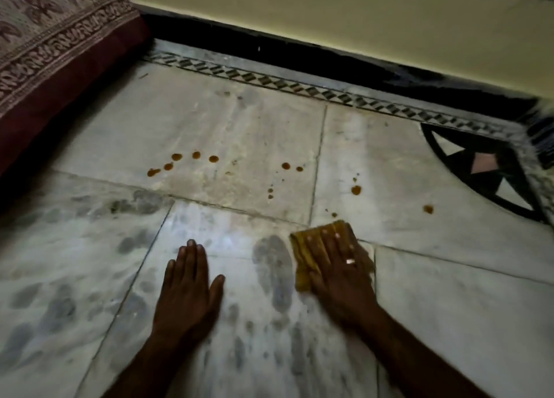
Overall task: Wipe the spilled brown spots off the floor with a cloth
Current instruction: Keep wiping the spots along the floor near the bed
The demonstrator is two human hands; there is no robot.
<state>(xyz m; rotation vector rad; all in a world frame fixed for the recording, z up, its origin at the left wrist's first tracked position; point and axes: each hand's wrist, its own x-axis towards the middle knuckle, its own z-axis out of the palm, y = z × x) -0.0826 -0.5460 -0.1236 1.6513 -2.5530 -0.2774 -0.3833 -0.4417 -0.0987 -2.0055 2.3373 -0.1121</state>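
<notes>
Several brown spots dot the marble floor (239, 133): a cluster at the left (177, 160), a pair in the middle (286, 166), one larger drop (356, 190) and one at the right (428, 209). A folded yellow-brown cloth (305, 247) lies flat on the floor just below a small spot (333, 214). My right hand (338, 265), wearing a ring, presses flat on the cloth with fingers spread. My left hand (189, 280) rests palm down on the bare floor to the left, holding nothing.
A bed or couch with a patterned cover and dark red side (60, 76) stands at the left. The yellow wall with black skirting (299, 49) runs along the back. A black inlaid floor pattern (479, 169) sits at the right. Grey damp smudges mark the tiles near my hands.
</notes>
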